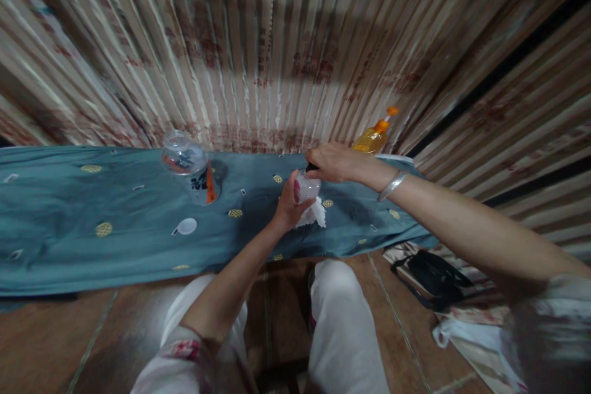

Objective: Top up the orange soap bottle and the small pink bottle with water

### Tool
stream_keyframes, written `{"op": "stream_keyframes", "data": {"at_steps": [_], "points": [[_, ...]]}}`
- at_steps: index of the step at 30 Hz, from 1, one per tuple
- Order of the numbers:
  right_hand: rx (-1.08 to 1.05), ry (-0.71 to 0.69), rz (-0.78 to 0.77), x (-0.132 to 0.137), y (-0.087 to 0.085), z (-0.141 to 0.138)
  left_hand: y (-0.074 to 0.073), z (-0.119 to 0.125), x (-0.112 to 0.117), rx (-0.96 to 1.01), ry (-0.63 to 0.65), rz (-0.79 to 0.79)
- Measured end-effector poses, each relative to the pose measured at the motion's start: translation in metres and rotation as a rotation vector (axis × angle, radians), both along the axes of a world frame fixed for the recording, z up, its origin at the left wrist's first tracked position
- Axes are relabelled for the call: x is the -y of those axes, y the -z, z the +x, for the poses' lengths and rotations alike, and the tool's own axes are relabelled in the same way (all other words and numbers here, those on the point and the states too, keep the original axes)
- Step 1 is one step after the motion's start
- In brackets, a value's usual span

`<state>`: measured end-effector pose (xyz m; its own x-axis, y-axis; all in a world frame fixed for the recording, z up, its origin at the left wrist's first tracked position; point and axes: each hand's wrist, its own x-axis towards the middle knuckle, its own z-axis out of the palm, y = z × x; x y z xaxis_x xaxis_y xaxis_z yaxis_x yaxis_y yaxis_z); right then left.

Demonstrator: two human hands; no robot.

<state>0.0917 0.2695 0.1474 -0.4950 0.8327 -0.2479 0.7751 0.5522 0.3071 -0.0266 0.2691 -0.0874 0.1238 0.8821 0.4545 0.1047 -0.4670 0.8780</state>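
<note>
My left hand [289, 204] is wrapped round a small clear jar [308, 188] with a pink mark on its side. At the jar's mouth, my right hand [330, 161] is closed on a small black object [312, 167]; its kind is too small and covered to make out. Under the jar lies a crumpled white tissue [316, 215] on the teal cloth. A silver bangle [392, 186] circles my right wrist.
A large clear plastic jar [184, 166] with an orange and black label stands left on the patterned teal cloth [138, 246], a round white lid [187, 226] before it. Behind my right hand is a yellow pump bottle [372, 137]. A black bag [436, 274] lies right, below the table. Curtains [258, 43] hang behind.
</note>
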Motion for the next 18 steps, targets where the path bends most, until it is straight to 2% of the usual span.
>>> {"op": "stream_keyframes", "data": {"at_steps": [3, 8, 13, 18], "points": [[-0.002, 0.031, 0.024, 0.0006, -0.001, -0.0006, -0.0002, -0.0002, -0.0002, 0.003, 0.009, -0.024], [-0.027, -0.027, -0.063, -0.0004, -0.0036, 0.0017, 0.001, 0.001, -0.0006, 0.014, 0.012, -0.013], [0.01, 0.033, -0.011, -0.0008, -0.0041, 0.0016, 0.0012, 0.001, -0.001, 0.013, -0.001, -0.009], [-0.032, -0.003, -0.056, 0.0004, -0.0051, -0.0006, -0.0014, -0.0005, 0.0004, 0.011, 0.017, -0.01]]}}
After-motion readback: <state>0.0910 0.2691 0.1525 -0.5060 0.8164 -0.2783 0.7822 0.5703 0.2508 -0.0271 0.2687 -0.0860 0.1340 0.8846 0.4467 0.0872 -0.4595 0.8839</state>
